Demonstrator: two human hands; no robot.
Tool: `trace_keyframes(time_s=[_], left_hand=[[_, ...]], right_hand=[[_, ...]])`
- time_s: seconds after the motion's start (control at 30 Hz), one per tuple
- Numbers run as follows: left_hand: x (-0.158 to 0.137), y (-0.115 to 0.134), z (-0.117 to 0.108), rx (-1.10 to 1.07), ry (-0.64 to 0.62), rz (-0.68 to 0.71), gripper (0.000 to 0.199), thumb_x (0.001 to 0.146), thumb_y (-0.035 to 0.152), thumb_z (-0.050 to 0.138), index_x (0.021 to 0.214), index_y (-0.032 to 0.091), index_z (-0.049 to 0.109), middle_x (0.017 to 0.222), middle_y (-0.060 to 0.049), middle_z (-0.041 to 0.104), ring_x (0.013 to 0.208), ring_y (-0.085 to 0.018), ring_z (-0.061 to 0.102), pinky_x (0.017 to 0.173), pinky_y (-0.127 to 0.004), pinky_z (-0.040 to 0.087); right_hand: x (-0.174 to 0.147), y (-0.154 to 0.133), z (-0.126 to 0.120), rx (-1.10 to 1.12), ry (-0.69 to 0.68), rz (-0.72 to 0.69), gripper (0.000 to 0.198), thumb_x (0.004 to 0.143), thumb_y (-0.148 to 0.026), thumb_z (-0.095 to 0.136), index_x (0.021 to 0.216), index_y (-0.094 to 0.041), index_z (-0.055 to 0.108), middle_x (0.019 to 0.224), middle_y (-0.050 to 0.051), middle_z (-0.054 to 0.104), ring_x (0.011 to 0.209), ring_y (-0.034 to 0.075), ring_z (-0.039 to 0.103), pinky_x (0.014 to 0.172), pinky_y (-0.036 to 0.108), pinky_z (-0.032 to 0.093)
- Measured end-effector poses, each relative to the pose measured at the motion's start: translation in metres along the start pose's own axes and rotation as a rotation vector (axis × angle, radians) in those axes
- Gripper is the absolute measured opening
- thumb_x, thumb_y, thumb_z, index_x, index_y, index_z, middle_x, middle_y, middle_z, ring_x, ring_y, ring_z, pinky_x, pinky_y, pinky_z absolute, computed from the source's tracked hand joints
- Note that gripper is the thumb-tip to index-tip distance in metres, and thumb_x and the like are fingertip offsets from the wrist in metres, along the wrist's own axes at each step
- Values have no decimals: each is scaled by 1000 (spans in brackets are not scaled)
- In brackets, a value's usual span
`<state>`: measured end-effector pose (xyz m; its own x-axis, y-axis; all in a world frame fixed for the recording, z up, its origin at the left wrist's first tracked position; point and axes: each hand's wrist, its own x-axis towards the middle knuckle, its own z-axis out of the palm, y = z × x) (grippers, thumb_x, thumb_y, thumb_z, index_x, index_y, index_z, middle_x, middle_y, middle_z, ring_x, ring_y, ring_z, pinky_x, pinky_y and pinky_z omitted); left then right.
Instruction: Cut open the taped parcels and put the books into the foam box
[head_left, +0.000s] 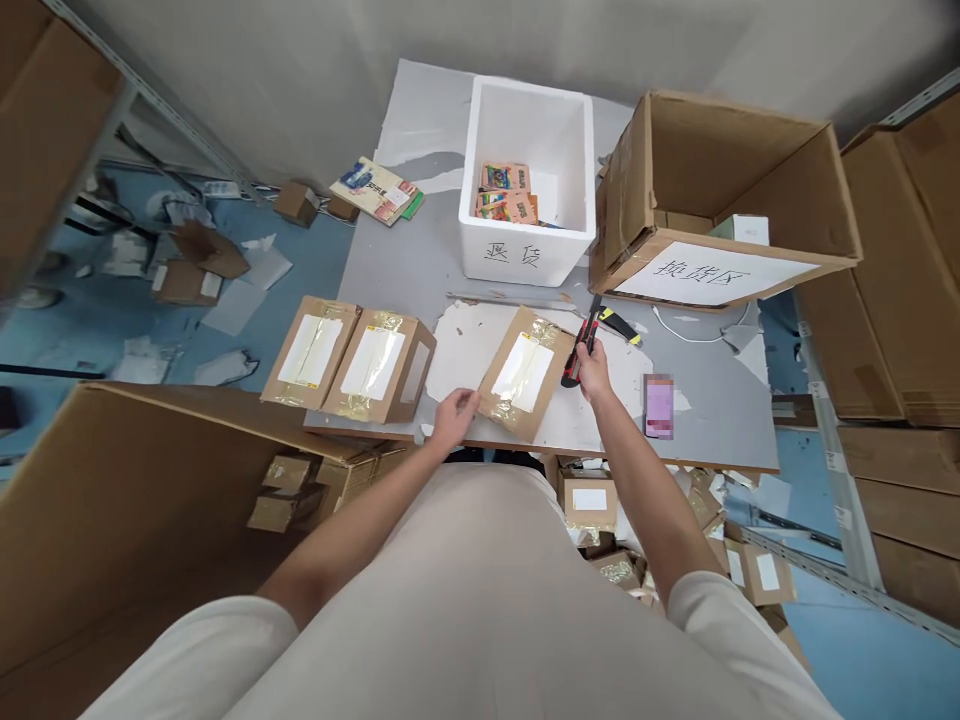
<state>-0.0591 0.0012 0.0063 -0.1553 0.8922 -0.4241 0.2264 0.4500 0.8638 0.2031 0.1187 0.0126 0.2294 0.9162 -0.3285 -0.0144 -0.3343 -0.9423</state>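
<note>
A taped cardboard box [525, 372] with a white label lies tilted on the table in front of me. My left hand [456, 415] has its fingers closed at the box's lower left corner. Beyond the box's right edge, my right hand [592, 368] grips a red and black utility knife [576, 358], its front end pointing away from me. A second cutter, yellow and black [621, 326], rests on the table just past that hand. Two more taped boxes, one at the far left [309, 352] and another beside it [377, 365], stand to the left.
A white foam box [525, 255] holding colourful packets stands at the back. Right of it is a large open carton [630, 200] with a paper sign. Books [379, 190] lie at the back left, a phone [658, 407] at the right. Parcels and paper scraps cover the floor.
</note>
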Motion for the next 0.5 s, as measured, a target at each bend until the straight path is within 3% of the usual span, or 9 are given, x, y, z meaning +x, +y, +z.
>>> trace_keyframes(time_s=[0.13, 0.27, 0.4, 0.5], left_hand=[[-29, -3, 12, -10, 13, -16, 35, 81, 53, 53, 90, 20, 62, 97, -8, 69, 91, -21, 66, 75, -35, 58], [-22, 5, 5, 143, -23, 32, 29, 81, 44, 53, 94, 19, 62, 99, -9, 69, 95, -23, 65, 85, -40, 55], [24, 34, 3, 376, -39, 189, 42, 74, 31, 57, 114, 18, 59, 118, -12, 64, 109, -27, 60, 91, -43, 52], [77, 73, 15, 436, -26, 344, 56, 79, 37, 53, 131, 16, 50, 132, -13, 55, 119, -26, 55, 97, -41, 48]], right_hand=[[1, 1, 7, -130, -4, -16, 39, 76, -52, 53, 100, -22, 44, 91, -2, 61, 78, 11, 59, 67, 25, 51], [-21, 0, 2, -20, 22, 22, 39, 76, -49, 56, 103, -23, 43, 97, -1, 62, 65, 8, 57, 61, 25, 51], [-78, 11, -12, 119, 14, 163, 39, 73, -49, 67, 95, -21, 50, 77, -3, 61, 56, 9, 55, 54, 24, 49], [-130, 25, -21, 296, 7, 328, 42, 68, -45, 76, 97, -21, 55, 76, -3, 63, 56, 10, 57, 53, 25, 50]])
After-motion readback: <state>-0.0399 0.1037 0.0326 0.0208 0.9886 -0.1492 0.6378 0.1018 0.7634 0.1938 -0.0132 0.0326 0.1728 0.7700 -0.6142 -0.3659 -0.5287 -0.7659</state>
